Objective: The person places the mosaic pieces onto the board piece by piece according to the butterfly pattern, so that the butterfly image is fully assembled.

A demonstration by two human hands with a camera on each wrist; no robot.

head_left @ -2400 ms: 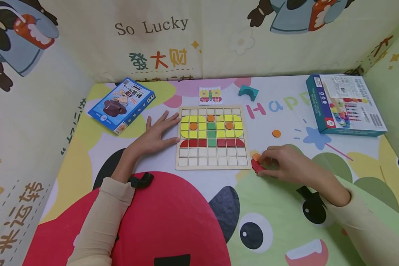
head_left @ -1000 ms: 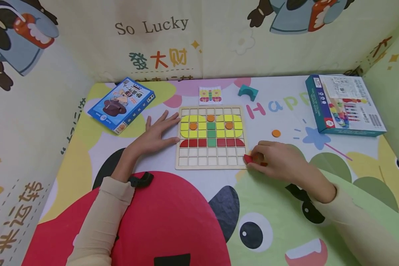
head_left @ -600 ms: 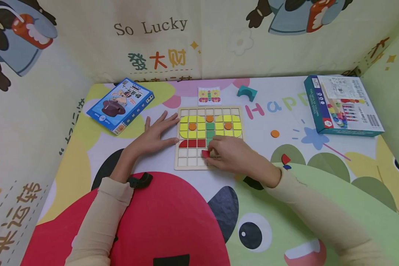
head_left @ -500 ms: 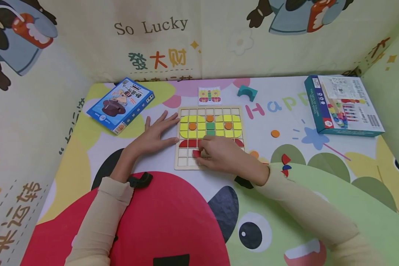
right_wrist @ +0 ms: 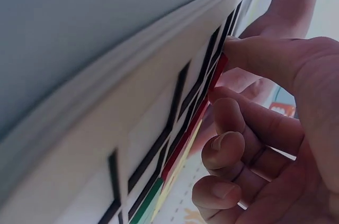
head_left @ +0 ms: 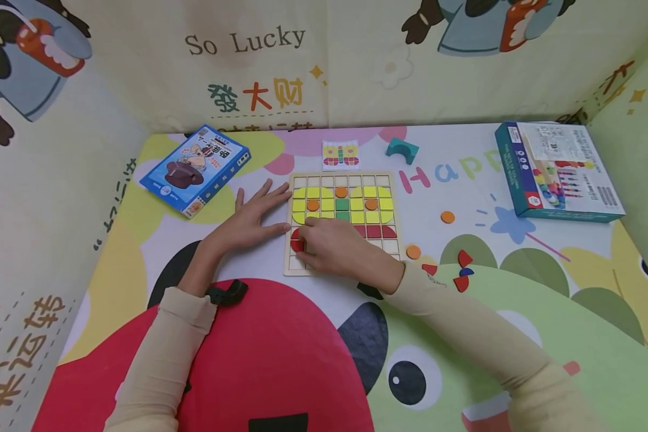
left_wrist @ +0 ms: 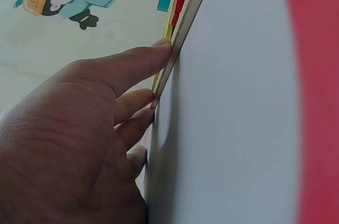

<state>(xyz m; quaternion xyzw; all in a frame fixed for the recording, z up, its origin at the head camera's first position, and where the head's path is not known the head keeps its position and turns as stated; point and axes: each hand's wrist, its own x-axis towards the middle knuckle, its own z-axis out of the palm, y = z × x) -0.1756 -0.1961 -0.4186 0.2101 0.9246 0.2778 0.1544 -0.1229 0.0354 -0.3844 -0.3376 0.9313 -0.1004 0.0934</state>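
Note:
A wooden grid board [head_left: 345,270] lies mid-table, with yellow, orange, green and red tiles in its upper rows. My right hand [head_left: 332,245] reaches across its lower left part and pinches a small red tile [head_left: 297,245] with a rounded edge, just below the left end of the red row. In the right wrist view, thumb and forefinger hold this red tile [right_wrist: 218,71] close over the grid; the other fingers are curled. My left hand [head_left: 248,219] lies with spread fingers against the board's left edge. The left wrist view shows its thumb [left_wrist: 132,65] touching that edge.
Right of the board are two orange discs [head_left: 447,217], several red tiles [head_left: 465,258] and a blue one [head_left: 466,272]. Behind it lie a butterfly pattern card [head_left: 341,156] and a teal arch block [head_left: 402,150]. A blue box [head_left: 197,171] and a teal-edged box [head_left: 561,171] stand at the back.
My right hand has picked up a red tile right of the board and carried it left across the lower rows to the board's left side. The left hand has stayed put.

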